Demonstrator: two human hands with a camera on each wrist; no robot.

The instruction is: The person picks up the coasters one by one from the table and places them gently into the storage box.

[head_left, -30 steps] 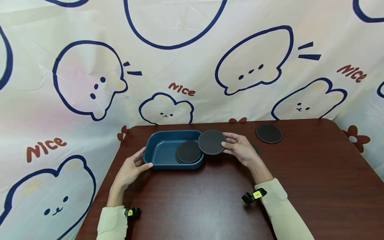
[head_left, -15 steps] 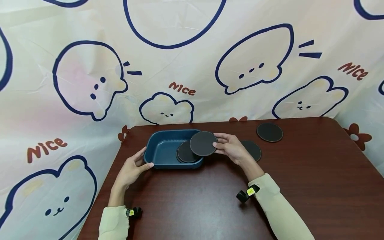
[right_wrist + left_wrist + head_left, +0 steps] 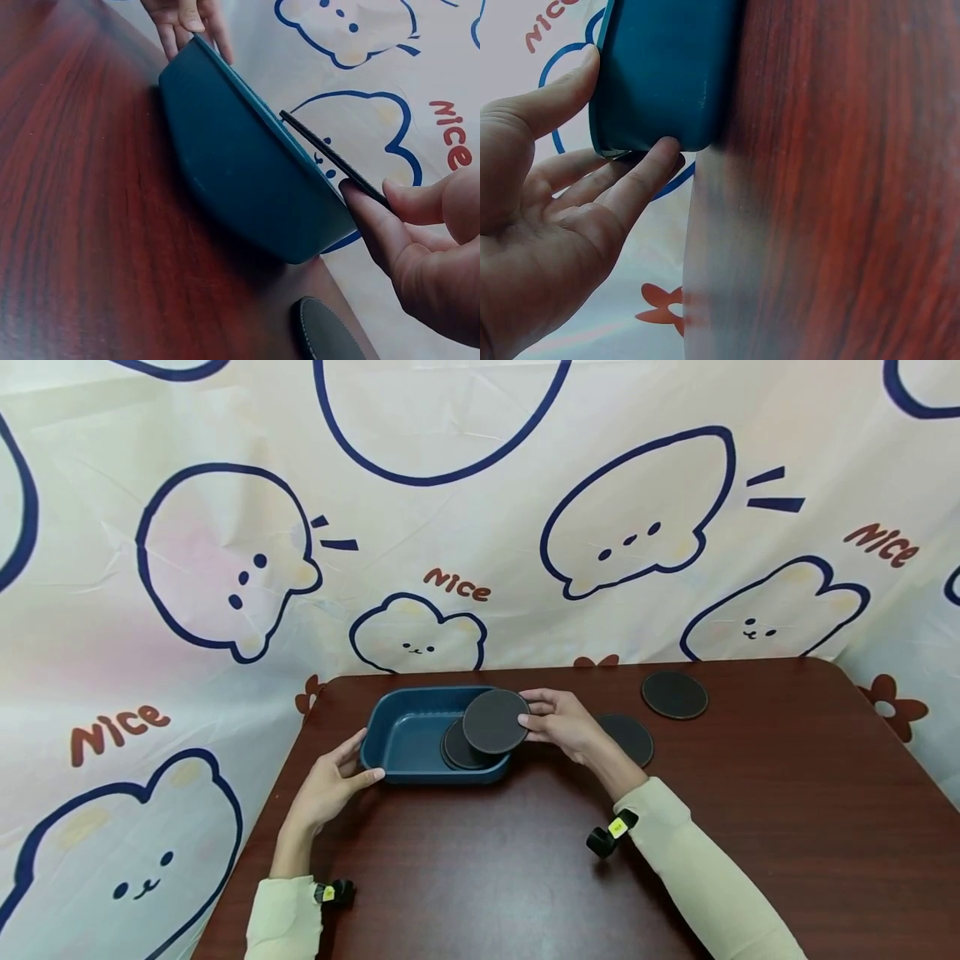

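A blue rectangular container (image 3: 427, 777) stands at the back left of the table. My left hand (image 3: 321, 789) holds its left end, the thumb at the front corner and the fingers against the end wall (image 3: 652, 97). With thumb and fingers, my right hand (image 3: 566, 731) pinches the edge of a round black coaster (image 3: 495, 721). That coaster is tilted above the container's right end, as its thin edge (image 3: 330, 154) in the right wrist view shows. Beneath it, more black coasters (image 3: 459, 750) lie stacked inside the container, partly hidden.
On the dark wood table (image 3: 480, 877), one black coaster (image 3: 633, 739) lies partly behind my right forearm. Another coaster (image 3: 674, 695) lies farther back to the right. A patterned cloth (image 3: 510, 510) hangs right behind the table's back edge.
My right hand has moved left, carrying the coaster from the container's right rim to over the inner stack. The table coaster behind my arm shows more. My left hand has stayed put.
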